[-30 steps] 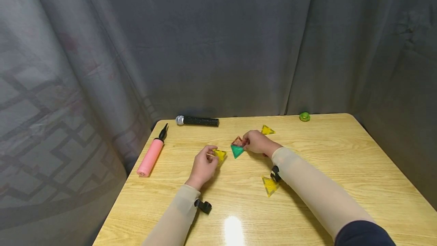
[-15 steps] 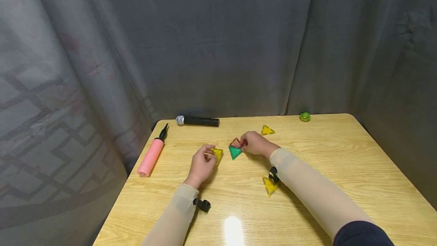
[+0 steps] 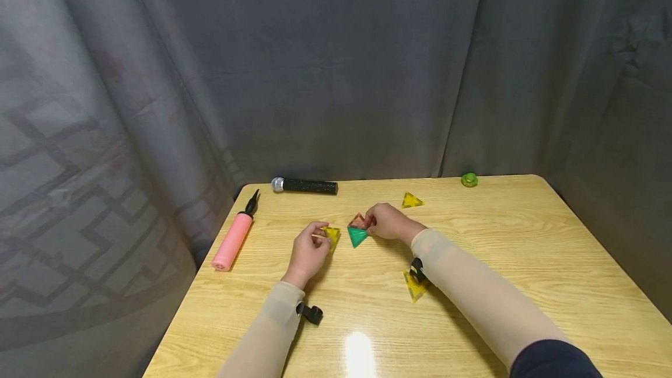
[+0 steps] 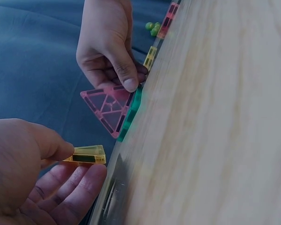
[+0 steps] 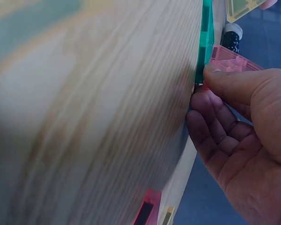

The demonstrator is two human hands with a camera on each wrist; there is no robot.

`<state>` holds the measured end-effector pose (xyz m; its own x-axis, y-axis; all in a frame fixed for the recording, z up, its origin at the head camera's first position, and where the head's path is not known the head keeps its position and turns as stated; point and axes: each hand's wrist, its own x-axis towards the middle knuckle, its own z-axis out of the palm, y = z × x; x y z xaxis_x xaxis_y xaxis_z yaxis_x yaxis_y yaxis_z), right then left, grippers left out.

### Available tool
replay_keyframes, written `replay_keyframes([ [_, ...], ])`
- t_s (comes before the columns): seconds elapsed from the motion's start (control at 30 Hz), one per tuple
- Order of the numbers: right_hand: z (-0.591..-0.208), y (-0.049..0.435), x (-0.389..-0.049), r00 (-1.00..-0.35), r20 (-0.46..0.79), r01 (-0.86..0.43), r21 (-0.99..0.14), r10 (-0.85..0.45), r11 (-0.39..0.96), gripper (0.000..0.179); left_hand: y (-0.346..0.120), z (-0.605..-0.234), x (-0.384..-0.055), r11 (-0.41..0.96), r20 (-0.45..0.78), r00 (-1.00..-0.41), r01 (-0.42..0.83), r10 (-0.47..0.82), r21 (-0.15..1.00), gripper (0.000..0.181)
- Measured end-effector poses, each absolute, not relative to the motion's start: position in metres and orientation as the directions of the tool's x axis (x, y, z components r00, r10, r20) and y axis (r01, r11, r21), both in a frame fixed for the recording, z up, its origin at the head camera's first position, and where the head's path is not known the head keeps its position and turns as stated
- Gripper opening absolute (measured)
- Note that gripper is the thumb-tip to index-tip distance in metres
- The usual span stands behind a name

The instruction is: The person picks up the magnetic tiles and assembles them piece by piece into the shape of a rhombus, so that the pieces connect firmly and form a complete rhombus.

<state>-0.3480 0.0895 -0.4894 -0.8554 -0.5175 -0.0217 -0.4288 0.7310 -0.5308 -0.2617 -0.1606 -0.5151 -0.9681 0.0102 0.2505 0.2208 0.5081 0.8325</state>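
My left hand [image 3: 307,251] pinches a translucent yellow triangular magnetic tile [image 3: 333,233] between thumb and fingers. It is held up and appears nearly edge-on in the left wrist view. Close by on its right, my right hand [image 3: 389,221] pinches a red triangular magnetic tile [image 4: 107,108] at one corner. The red tile stands tilted up from the table, its lower edge against a green triangular magnetic tile [image 3: 357,237] lying flat. Part of the red tile is behind my right fingers in the head view. A small gap separates the yellow tile from the red and green pair.
Another yellow tile [image 3: 412,200] lies behind my right hand, and one more yellow tile [image 3: 415,287] sits partly under my right wrist. A loose red tile [image 5: 148,207] shows in the right wrist view. A pink pump [image 3: 233,242], a microphone [image 3: 307,186] and a green toy [image 3: 469,179] lie around the edges.
My right hand has slid left and slightly nearer, bringing the joined red and green tiles along. My left hand, still holding the yellow tile, has shifted a little left.
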Motion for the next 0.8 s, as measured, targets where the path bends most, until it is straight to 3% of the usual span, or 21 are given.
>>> replay_keyframes([
  [0.8,-0.488,0.07,-0.339,-0.819,-0.016,-0.47,-0.554,-0.573,0.687,0.005,-0.163,-0.514,-0.261,0.521,0.246,-0.969,0.211,0.003,0.827,0.036],
])
